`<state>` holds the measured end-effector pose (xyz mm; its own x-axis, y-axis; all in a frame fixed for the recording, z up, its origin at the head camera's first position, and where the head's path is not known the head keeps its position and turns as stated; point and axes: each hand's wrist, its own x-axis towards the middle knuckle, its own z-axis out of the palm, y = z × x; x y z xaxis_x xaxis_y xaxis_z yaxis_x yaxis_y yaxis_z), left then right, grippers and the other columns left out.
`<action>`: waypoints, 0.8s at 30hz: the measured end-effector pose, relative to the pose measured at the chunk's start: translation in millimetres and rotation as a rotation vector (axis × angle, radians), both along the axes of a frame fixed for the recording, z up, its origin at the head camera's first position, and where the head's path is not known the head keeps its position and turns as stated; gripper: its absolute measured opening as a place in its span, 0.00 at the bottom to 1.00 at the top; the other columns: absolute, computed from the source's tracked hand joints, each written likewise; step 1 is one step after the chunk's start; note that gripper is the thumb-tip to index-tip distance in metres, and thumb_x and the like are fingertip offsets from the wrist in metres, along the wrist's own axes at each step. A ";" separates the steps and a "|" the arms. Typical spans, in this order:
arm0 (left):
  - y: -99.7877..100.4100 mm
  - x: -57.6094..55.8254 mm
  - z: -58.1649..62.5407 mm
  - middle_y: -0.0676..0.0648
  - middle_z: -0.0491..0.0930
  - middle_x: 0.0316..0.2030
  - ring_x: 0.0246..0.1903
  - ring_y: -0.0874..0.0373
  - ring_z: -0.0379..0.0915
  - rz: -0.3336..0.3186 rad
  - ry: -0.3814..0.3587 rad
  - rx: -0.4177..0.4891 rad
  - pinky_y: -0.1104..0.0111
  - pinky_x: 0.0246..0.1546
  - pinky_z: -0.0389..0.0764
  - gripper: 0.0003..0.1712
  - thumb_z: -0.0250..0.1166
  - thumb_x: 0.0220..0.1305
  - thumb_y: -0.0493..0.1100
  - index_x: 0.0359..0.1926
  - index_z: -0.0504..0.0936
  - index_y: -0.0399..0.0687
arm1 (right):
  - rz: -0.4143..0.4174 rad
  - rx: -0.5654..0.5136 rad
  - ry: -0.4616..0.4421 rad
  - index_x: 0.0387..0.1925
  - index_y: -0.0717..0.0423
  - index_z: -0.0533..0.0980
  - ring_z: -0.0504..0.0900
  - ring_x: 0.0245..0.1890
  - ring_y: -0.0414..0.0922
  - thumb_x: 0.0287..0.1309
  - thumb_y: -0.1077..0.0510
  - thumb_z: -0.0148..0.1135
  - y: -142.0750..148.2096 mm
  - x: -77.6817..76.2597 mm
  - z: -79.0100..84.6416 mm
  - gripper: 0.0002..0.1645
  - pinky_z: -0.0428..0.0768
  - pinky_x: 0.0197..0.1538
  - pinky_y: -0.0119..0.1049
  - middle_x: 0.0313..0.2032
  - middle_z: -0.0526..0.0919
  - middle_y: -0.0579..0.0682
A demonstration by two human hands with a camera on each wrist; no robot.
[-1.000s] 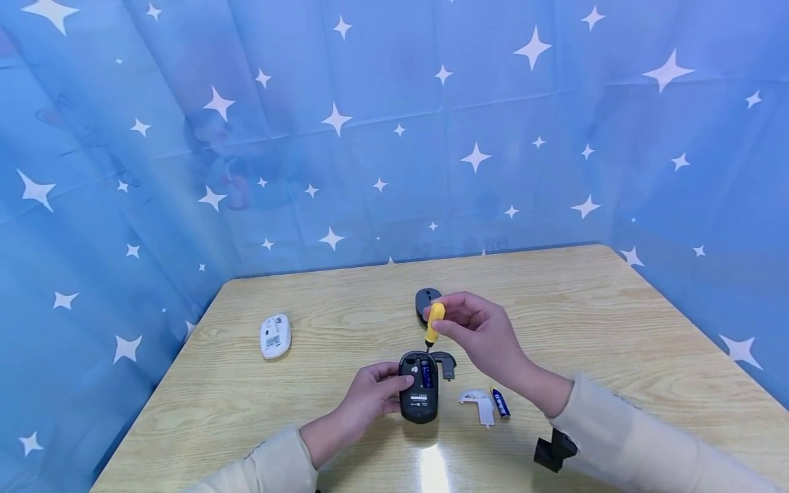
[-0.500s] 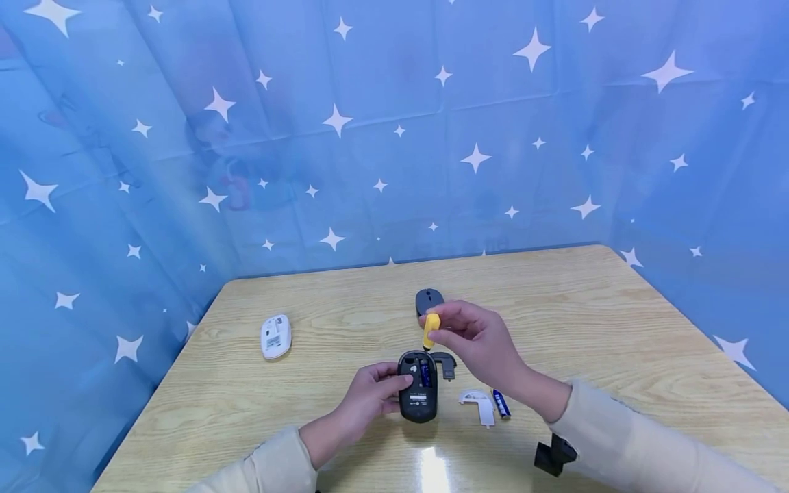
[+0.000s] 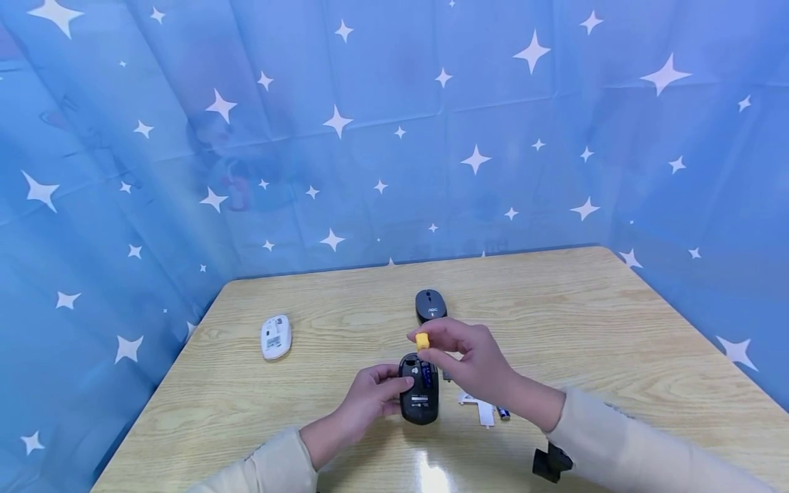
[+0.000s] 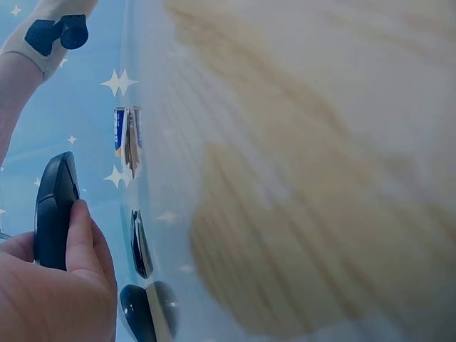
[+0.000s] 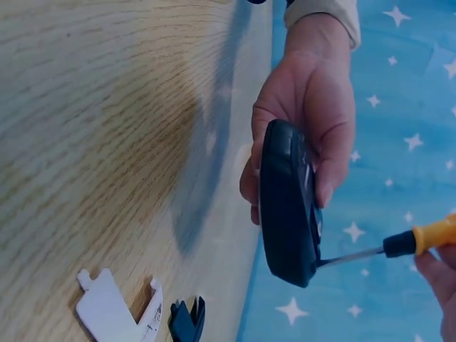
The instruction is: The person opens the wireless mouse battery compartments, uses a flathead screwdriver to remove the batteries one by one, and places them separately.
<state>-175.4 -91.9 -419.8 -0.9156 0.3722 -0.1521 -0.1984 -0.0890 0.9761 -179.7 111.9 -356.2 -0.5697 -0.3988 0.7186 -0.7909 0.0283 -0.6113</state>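
A black computer mouse (image 3: 419,405) is held underside up in my left hand (image 3: 368,396), thumb across its bottom face. A blue battery (image 3: 427,373) shows in its open compartment. My right hand (image 3: 479,359) pinches the yellow handle of a screwdriver (image 3: 422,341), seen nearly end-on in the head view. In the right wrist view, the screwdriver's metal shaft (image 5: 350,256) meets the mouse's far end, at the edge of its underside. Side-on in the left wrist view, the mouse (image 4: 54,214) is raised above the table.
A second dark mouse (image 3: 431,304) lies behind my right hand, and a white mouse (image 3: 275,337) rests underside up at left. Near my right forearm are a white battery cover (image 3: 485,413) and a loose battery (image 3: 503,413). A black cover (image 5: 187,322) lies beside the white one.
My right hand has come lower and slightly left, tilting the screwdriver so its handle now points at the head camera. The left hand and mouse have barely moved.
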 end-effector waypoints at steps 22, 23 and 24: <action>4.1 2.6 -5.0 0.41 0.82 0.40 0.38 0.51 0.81 -0.002 0.012 -0.015 0.59 0.39 0.85 0.20 0.61 0.63 0.35 0.53 0.74 0.25 | -0.094 -0.060 -0.610 0.51 0.69 0.77 0.83 0.47 0.55 0.67 0.58 0.58 15.1 -37.4 10.1 0.18 0.84 0.46 0.42 0.43 0.84 0.61; 4.0 2.6 -4.8 0.41 0.82 0.40 0.38 0.51 0.81 -0.001 0.014 -0.013 0.59 0.39 0.86 0.20 0.61 0.63 0.35 0.53 0.74 0.25 | -0.098 -0.066 -0.632 0.51 0.69 0.77 0.83 0.47 0.54 0.68 0.57 0.58 15.3 -39.2 10.4 0.19 0.84 0.47 0.42 0.43 0.84 0.61; 3.8 2.5 -4.9 0.40 0.82 0.40 0.38 0.51 0.81 -0.001 0.014 -0.012 0.60 0.39 0.85 0.21 0.61 0.63 0.35 0.54 0.74 0.25 | -0.103 -0.069 -0.653 0.52 0.69 0.77 0.83 0.47 0.54 0.68 0.57 0.58 15.6 -40.8 10.7 0.19 0.84 0.47 0.43 0.43 0.84 0.61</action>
<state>-172.9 -88.1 -424.8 -0.9172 0.3717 -0.1436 -0.1847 -0.0772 0.9798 -220.6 127.5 -345.5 -0.9293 -0.2848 0.2350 -0.2529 0.0275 -0.9671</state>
